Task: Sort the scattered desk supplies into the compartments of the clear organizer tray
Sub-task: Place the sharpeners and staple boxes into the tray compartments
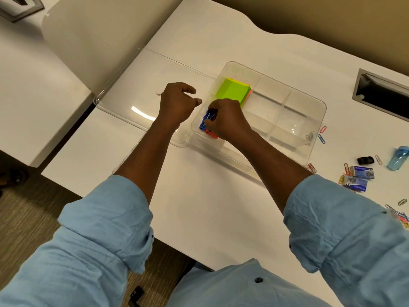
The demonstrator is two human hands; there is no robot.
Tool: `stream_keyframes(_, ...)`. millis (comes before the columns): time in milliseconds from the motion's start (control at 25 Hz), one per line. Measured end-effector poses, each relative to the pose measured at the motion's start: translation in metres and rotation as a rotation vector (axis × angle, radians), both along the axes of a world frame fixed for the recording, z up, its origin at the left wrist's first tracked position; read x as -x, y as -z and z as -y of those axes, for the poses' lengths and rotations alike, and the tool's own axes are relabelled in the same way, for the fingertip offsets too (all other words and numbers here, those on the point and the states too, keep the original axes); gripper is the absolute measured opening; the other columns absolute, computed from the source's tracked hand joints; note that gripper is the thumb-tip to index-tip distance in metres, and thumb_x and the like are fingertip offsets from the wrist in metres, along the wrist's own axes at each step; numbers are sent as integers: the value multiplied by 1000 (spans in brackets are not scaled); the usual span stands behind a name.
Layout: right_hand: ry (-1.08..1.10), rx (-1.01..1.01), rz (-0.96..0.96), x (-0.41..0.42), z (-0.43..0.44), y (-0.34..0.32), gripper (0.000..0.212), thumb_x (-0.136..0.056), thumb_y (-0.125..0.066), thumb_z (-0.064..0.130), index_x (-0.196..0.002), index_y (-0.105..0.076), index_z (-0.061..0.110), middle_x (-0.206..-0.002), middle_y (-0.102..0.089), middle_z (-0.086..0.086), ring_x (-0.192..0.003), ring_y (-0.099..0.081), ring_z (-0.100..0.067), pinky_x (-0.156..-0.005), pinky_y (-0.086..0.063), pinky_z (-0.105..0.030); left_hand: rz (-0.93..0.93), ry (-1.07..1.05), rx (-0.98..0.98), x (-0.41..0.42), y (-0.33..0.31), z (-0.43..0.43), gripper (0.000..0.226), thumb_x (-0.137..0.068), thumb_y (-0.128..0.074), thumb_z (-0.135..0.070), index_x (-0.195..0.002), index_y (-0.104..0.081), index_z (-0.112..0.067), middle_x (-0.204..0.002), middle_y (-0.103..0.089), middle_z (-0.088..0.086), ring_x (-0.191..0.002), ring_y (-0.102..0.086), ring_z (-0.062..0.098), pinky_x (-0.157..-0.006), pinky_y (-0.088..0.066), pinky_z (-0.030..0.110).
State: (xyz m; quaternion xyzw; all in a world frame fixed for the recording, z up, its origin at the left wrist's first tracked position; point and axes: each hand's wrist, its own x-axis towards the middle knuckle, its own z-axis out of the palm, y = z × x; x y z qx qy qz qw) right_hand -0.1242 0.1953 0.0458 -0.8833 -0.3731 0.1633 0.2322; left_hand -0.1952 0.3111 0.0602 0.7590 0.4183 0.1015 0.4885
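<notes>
The clear organizer tray (pixel 318 107) sits at the middle of the white desk. A green sticky-note pad (pixel 232 90) lies in its far left compartment. In the near left compartment my right hand (pixel 225 120) is closed on a blue clip (pixel 207 119), with an orange clip (pixel 211 134) just below it. My left hand (pixel 177 103) hovers beside the tray's left wall, fingers loosely curled, holding nothing. Coloured paper clips (pixel 322 136), two blue staple boxes (pixel 359 177) and a black binder clip (pixel 365 160) lie scattered at the right.
The tray's clear lid (pixel 124 91) lies flat to the left of the tray. A blue transparent cup (pixel 398 157) stands at the right edge. A dark cable slot (pixel 382 94) is set into the desk at the far right. The desk's front edge runs below my forearms.
</notes>
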Motion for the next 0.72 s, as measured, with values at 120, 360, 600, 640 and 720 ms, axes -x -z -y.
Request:
stream_keyframes(120,-75,110,-12,2,-5,4,31,-76,-73,19,-105,-71,8,-105,-68,-10,-99,-62,-24,-80,-48,-28,-105,11,-87,3,6,0,31,-75,-77,-22,-101,-69,-7,-106,-69,14,-98,-65,27,-84,-51,31)
stream_keyframes(360,-207,239,58,2,-10,8,32,-80,-71,30,-105,-70,11,-106,-68,-10,-99,-61,-26,-81,-52,-36,-166,38,-25,8,17,7,29,-78,-74,-19,-101,-69,-1,-101,-70,20,-94,-67,34,-86,-55,39)
stream_keyframes(600,-271,265,83,1,-15,10,31,-81,-70,26,-106,-66,9,-105,-68,-10,-98,-61,-27,-81,-50,-34,-166,29,-52,5,14,7,21,-78,-74,-14,-95,-72,-1,-97,-71,19,-90,-68,33,-84,-56,38)
stream_keyframes(640,-276,262,97,1,-15,10,31,-81,-70,26,-107,-65,9,-105,-67,-9,-98,-60,-27,-80,-49,-34,-173,34,-65,3,13,8,20,-78,-74,-13,-94,-72,-1,-97,-71,19,-90,-69,33,-85,-56,39)
stream_keyframes(720,-273,261,98,0,-15,13,30,-81,-71,25,-106,-65,10,-106,-67,-9,-99,-60,-26,-79,-47,-33,-176,22,-64,2,14,10,20,-79,-73,-12,-95,-72,0,-98,-71,20,-90,-69,33,-86,-56,42)
